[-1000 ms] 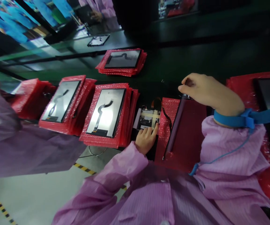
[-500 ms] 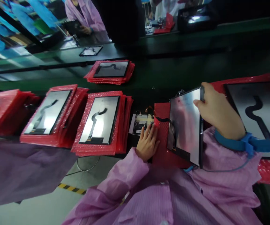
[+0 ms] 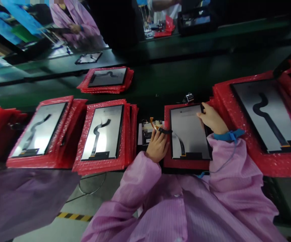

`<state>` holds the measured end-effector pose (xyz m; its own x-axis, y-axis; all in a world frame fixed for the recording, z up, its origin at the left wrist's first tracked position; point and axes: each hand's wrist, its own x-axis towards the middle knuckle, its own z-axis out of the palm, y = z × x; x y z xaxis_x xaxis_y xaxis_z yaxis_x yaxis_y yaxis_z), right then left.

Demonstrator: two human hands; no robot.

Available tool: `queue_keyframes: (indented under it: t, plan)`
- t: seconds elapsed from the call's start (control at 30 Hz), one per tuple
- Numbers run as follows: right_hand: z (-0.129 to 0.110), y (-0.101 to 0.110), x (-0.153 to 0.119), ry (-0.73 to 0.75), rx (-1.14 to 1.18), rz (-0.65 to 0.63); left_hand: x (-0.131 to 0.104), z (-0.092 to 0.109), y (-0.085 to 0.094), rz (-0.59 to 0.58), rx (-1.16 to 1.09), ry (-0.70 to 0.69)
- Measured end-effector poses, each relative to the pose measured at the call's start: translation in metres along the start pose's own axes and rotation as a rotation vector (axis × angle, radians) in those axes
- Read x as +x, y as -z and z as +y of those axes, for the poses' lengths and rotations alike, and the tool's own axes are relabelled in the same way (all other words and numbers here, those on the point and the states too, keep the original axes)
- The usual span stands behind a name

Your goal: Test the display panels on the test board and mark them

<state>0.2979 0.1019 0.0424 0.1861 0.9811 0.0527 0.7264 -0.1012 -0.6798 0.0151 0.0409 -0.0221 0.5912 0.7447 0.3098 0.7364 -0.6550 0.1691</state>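
A display panel (image 3: 192,129) lies back side up on a red mat (image 3: 167,161), its dark ribbon cable (image 3: 165,131) bending left off the panel. Thumb on its face and fingers over the edge, my right hand (image 3: 213,119) holds the panel's upper right corner. My left hand (image 3: 157,146) rests with fingers stretched out on a small circuit board (image 3: 146,132), fingertips by the ribbon cable's end. An orange flex strip (image 3: 152,122) sticks up from that board. Whether the cable touches the board's connector is hidden.
Left of the board stand stacks of red bubble-wrap sleeves (image 3: 78,163), each with a panel (image 3: 102,132) on top. Another panel (image 3: 268,114) lies on red sleeves at right. A small metal object (image 3: 188,97) sits behind the mat. Across the bench a person (image 3: 77,23) works.
My right hand has lowered the tilted panel flat onto the red mat. My left hand stays at the board, and the ribbon cable's end now lies by its fingertips. The view has shifted slightly.
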Motion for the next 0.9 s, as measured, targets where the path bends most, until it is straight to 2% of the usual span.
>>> queue_keyframes:
  t: [0.1, 0.17, 0.2, 0.27, 0.33, 0.4, 0.43, 0.5, 0.6, 0.67, 0.9]
  plan:
    - [-0.014, 0.001, -0.008, 0.000, -0.165, 0.034, 0.002, 0.001, 0.009, 0.089, -0.021, -0.046]
    - [-0.033, -0.002, -0.015, 0.121, -0.175, 0.040, 0.007, 0.001, 0.022, 0.160, -0.095, -0.077]
    - [-0.042, -0.006, -0.017, 0.192, -0.149, -0.015, 0.011, 0.001, 0.029, 0.199, -0.142, -0.084]
    - [-0.059, -0.019, -0.019, 0.285, -0.015, -0.220, 0.022, 0.000, 0.043, 0.297, -0.220, -0.070]
    - [-0.070, -0.035, -0.019, 0.303, 0.115, -0.399, 0.036, -0.004, 0.052, 0.429, -0.222, -0.010]
    - [-0.073, -0.049, -0.019, 0.269, 0.230, -0.476, 0.051, -0.012, 0.053, 0.516, -0.171, 0.072]
    - [-0.072, -0.054, -0.019, 0.255, 0.279, -0.494, 0.057, -0.017, 0.051, 0.515, -0.148, 0.103]
    - [-0.069, -0.059, -0.021, 0.244, 0.369, -0.540, 0.064, -0.027, 0.044, 0.440, -0.134, 0.113]
    - [-0.064, -0.059, -0.024, 0.244, 0.431, -0.574, 0.066, -0.037, 0.035, 0.288, -0.165, 0.018]
    - [-0.064, -0.058, -0.025, 0.232, 0.454, -0.572, 0.063, -0.040, 0.032, 0.226, -0.185, -0.037]
    - [-0.072, -0.062, -0.031, 0.337, 0.276, -0.489, 0.060, -0.037, 0.034, 0.105, -0.213, -0.047]
